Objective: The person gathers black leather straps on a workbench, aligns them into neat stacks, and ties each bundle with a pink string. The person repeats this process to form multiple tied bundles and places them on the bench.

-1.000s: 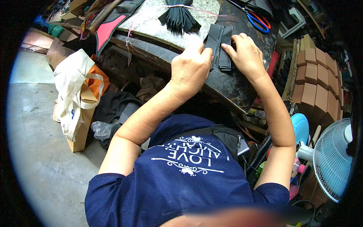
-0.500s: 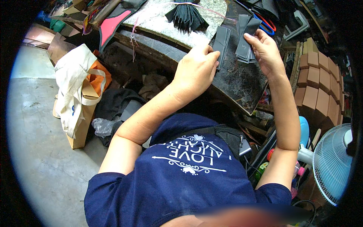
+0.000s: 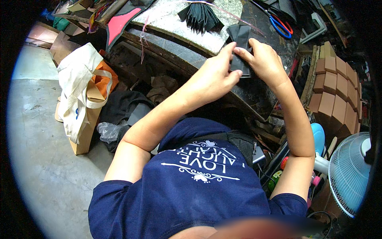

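The black strips [image 3: 242,34] are partly hidden by the left hand [image 3: 218,75] and the right hand [image 3: 267,61], so their number cannot be told. The upper edge cuts the black bundle [image 3: 201,19]. The dark rim on the right cuts the fan [image 3: 349,173]. The white bag [image 3: 77,69] covers part of an orange thing [image 3: 108,76]. One patch [image 3: 270,230] at the bottom is blurred.

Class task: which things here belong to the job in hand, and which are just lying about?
In the job:
- black strips, in the right hand, with the left hand at them
- tied bundle, likely

Apparently just lying about:
- scissors
- white bag
- fan
- brown stack
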The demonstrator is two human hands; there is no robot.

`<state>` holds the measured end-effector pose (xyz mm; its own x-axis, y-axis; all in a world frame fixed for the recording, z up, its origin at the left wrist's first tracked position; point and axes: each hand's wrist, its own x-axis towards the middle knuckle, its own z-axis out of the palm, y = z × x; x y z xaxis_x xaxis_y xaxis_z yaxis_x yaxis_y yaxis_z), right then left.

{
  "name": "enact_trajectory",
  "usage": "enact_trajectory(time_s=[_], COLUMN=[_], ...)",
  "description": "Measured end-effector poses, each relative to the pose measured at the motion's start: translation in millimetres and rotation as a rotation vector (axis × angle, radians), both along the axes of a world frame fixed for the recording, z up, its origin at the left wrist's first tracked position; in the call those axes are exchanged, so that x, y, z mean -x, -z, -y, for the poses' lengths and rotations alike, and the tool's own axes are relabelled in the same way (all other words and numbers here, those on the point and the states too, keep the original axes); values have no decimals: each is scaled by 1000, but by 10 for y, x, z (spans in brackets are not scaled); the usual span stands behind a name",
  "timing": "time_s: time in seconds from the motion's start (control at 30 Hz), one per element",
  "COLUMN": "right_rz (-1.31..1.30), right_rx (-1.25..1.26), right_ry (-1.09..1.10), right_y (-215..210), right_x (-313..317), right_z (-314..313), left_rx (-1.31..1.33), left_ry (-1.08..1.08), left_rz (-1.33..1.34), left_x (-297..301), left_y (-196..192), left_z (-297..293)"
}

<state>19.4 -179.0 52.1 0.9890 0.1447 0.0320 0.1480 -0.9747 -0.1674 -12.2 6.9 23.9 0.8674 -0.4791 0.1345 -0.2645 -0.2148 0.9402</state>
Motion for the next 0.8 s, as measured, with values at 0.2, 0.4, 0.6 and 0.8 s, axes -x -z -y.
enact_trajectory(time_s=[0.2,0.4,0.6,0.8], right_rz=[156,82,-314,-53], right_rx=[-43,-536,-1004,-447], right_ry=[-73,-93,142,-4], right_y=[66,276,245,90], right_x=[38,-57,-130,12], right_z=[37,184,207,44], left_rx=[480,758,779,810], left_ry=[122,82,148,191], left_rz=[-464,-627,-797,-817], left_x=[59,218,210,153], left_y=[26,13,-120,-72], left_z=[179,236,165,136])
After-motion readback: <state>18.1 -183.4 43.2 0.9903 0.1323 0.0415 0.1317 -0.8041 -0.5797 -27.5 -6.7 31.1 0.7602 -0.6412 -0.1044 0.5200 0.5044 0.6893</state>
